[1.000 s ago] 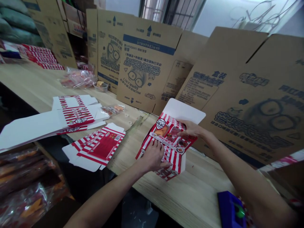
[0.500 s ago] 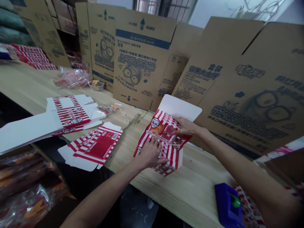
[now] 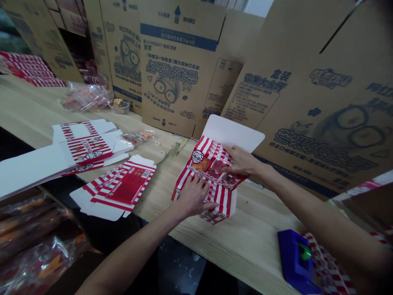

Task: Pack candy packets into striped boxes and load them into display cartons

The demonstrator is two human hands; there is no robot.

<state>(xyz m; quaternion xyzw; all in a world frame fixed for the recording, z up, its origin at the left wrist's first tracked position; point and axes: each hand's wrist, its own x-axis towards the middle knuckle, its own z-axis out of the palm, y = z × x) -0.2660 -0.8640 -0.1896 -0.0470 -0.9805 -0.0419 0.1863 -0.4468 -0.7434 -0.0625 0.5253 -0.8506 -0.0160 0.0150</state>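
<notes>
A red-and-white striped carton (image 3: 225, 200) with printed food pictures stands on the wooden table, its lid raised and a white flap (image 3: 235, 130) sticking up at the back. My left hand (image 3: 193, 197) holds the near part of the carton, fingers bent over its top edge and thumb along the front. At the lid is my right hand (image 3: 241, 163), its fingers lying over the printed panel and gripping it. The carton's inside is hidden. To the left lie flat striped cartons (image 3: 129, 186) and a stack of folded white-and-striped cartons (image 3: 92, 143).
Tall brown cardboard boxes (image 3: 172, 73) line the table's back. A blue tape dispenser (image 3: 290, 258) sits at the right front. Small wrapped packets (image 3: 138, 138), a plastic bag (image 3: 87, 97) and a small tub (image 3: 119, 107) lie left. Below is a box of wrapped snacks (image 3: 39, 246).
The view has tipped slightly downward, so the background sits higher. Both hands stay on the carton in nearly the same pose, with the lid a little more upright or unchanged; I cannot tell which.
</notes>
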